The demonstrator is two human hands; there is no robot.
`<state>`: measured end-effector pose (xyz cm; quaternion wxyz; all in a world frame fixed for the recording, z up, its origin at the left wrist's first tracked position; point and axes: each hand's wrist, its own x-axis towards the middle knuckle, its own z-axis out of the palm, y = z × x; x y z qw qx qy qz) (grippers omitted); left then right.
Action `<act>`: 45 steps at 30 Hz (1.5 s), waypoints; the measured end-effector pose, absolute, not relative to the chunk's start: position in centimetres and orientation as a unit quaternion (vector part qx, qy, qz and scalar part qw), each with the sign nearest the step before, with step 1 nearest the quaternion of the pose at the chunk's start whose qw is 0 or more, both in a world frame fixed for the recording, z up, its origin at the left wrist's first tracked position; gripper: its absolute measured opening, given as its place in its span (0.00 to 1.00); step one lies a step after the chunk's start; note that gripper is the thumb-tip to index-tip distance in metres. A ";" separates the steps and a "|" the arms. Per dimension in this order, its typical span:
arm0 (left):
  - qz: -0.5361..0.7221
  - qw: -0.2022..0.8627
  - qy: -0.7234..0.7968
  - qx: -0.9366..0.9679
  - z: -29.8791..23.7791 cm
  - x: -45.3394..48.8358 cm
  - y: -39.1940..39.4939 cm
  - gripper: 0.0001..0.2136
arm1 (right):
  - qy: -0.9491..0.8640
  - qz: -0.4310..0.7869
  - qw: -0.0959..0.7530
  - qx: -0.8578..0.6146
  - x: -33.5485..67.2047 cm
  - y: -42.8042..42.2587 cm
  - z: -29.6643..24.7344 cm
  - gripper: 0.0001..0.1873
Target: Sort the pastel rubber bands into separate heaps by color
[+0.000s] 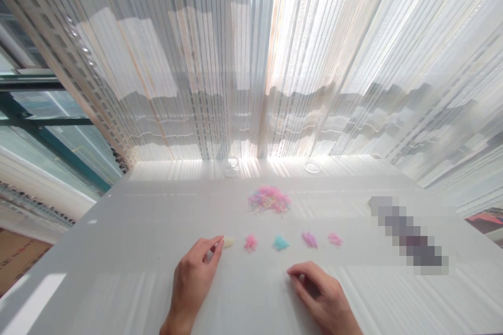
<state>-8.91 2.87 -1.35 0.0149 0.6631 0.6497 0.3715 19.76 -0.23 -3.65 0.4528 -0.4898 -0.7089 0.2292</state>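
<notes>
On a white table (118, 251) a mixed pile of thin coloured bands (269, 199) lies in the middle. In front of it runs a row of small sorted piles: yellow (228, 242), pink (250, 243), turquoise (280, 243), purple (309, 239) and light pink (335, 239). My left hand (195, 277) rests on the table, its fingertips pressed together right next to the yellow pile. My right hand (320, 293) lies below the turquoise pile, fingers curled down onto the tabletop; what they hold, if anything, is hidden.
Two clear round dishes (231, 164) (312, 167) stand at the table's far edge by sheer white curtains (251, 63). A blurred-out object (408, 235) lies on the right side of the table. A window frame (47, 136) shows at the left.
</notes>
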 end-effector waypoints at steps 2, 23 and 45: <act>0.355 0.011 0.659 0.663 -1.8 -8.7 2.8 0.12 | -0.702 0.237 0.453 -0.495 19.7 -0.3 -3.6 0.15; 0.275 -0.055 0.612 0.740 -2.3 -8.6 2.4 0.14 | -0.711 0.251 0.422 -0.503 20.6 -0.1 -3.0 0.08; 0.443 0.008 0.418 0.793 5.9 -6.1 5.9 0.18 | -0.747 0.231 0.450 -0.432 21.6 5.0 5.5 0.05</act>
